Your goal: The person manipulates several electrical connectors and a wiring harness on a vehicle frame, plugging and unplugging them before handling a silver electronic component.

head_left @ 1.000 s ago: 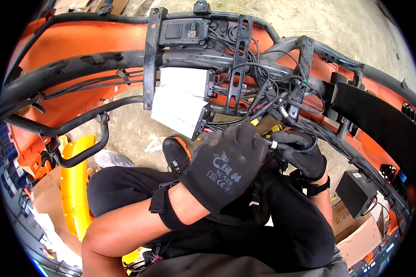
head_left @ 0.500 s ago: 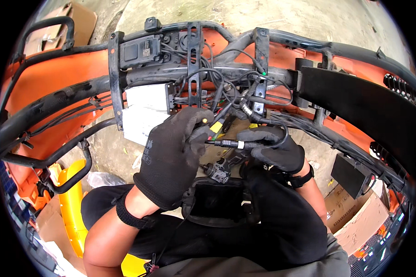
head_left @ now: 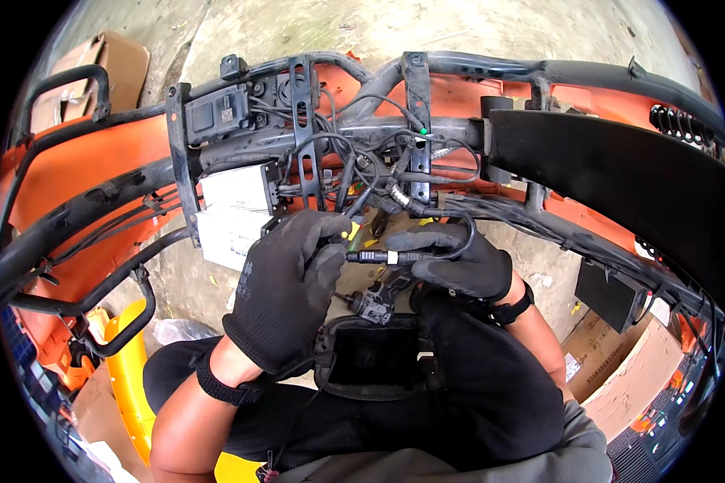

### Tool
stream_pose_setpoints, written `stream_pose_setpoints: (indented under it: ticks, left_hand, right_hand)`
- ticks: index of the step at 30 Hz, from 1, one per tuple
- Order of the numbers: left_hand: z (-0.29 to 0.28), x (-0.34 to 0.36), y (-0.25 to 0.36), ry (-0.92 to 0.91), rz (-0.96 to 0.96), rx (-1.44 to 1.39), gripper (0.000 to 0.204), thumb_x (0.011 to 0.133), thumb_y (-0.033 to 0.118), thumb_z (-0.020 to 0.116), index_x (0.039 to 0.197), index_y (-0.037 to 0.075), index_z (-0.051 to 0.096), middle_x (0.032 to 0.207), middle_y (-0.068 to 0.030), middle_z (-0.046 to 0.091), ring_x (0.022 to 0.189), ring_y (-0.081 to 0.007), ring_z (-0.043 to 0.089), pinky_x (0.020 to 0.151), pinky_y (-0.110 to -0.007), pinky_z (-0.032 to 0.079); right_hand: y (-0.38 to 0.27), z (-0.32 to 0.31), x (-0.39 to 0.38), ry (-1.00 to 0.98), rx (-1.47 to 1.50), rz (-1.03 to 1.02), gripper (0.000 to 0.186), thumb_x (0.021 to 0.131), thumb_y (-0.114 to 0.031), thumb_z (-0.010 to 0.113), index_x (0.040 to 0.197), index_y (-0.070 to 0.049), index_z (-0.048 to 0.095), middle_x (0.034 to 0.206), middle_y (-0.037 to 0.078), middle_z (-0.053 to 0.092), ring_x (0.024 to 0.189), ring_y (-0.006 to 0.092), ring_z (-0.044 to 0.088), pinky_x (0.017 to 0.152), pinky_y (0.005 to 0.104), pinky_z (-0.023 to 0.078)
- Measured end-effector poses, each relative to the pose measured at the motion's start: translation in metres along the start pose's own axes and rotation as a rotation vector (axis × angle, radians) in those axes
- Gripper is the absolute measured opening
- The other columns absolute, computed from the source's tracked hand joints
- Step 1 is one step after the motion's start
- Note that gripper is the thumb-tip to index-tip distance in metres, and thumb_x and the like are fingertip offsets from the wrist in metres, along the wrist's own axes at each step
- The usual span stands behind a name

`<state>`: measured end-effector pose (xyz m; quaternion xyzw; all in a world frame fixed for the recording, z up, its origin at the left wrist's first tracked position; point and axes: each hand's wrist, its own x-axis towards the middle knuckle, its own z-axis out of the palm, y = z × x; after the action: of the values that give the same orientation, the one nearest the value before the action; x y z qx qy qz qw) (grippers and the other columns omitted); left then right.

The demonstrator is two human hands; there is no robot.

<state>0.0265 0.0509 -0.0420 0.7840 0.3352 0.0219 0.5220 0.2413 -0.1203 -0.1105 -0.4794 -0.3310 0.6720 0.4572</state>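
Head view: right hand (head_left: 477, 261) holds a black cable connector (head_left: 370, 257).

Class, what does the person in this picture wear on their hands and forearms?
The left hand and right hand wear black, close-fitting gloves; faint pale printing shows on the left one. A black wristband circles the left wrist, another black band the right. No sleeves cover the visible forearms.

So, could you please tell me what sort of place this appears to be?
Probably a vehicle repair or assembly workshop: a black tubular frame with orange panels and exposed wiring is being worked on by hand, over a concrete-looking floor.
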Motion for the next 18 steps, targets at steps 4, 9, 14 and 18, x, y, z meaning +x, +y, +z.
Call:
stream_pose_setpoints:
  ticks: [4,9,14,18]
  left_hand:
    - [-0.0008,-0.0005,0.0016,-0.011,-0.013,-0.017,0.027,0.091,-0.001,0.061,0.117,0.001,0.068,0.096,-0.01,0.067,0.085,-0.0174,0.063,0.078,-0.031,0.051]
    - [-0.0009,-0.0006,-0.0035,-0.007,0.022,-0.021,0.027,0.091,-0.001,0.061,0.117,0.001,0.067,0.097,-0.0106,0.067,0.085,-0.0178,0.063,0.078,-0.031,0.051]
    - [-0.0012,-0.0013,-0.0002,-0.007,0.0,-0.027,0.026,0.091,-0.001,0.061,0.115,0.001,0.067,0.096,-0.0103,0.067,0.083,-0.0176,0.063,0.077,-0.031,0.051]
    - [-0.0005,-0.0011,-0.0001,-0.014,-0.007,-0.038,0.025,0.091,-0.001,0.061,0.114,0.001,0.067,0.094,-0.0096,0.066,0.079,-0.0164,0.062,0.073,-0.03,0.051]
  right_hand:
    - [-0.0011,0.001,0.0,0.002,0.008,0.012,0.04,0.097,-0.008,0.069,0.136,-0.001,0.064,0.13,0.011,0.068,0.118,0.018,0.063,0.101,0.0349,0.051]
    - [-0.0035,0.0023,0.0009,0.013,0.029,0.043,0.04,0.097,-0.009,0.07,0.135,-0.001,0.064,0.13,0.011,0.068,0.118,0.0176,0.063,0.101,0.0347,0.051]
    - [0.0031,0.0,0.001,-0.003,0.039,-0.009,0.04,0.097,-0.009,0.07,0.135,0.0,0.064,0.129,0.011,0.068,0.118,0.0174,0.063,0.101,0.0343,0.051]
    - [0.0022,-0.0002,0.0003,0.006,-0.003,-0.005,0.04,0.097,-0.008,0.07,0.135,0.0,0.063,0.129,0.011,0.068,0.118,0.0173,0.063,0.101,0.0343,0.051]
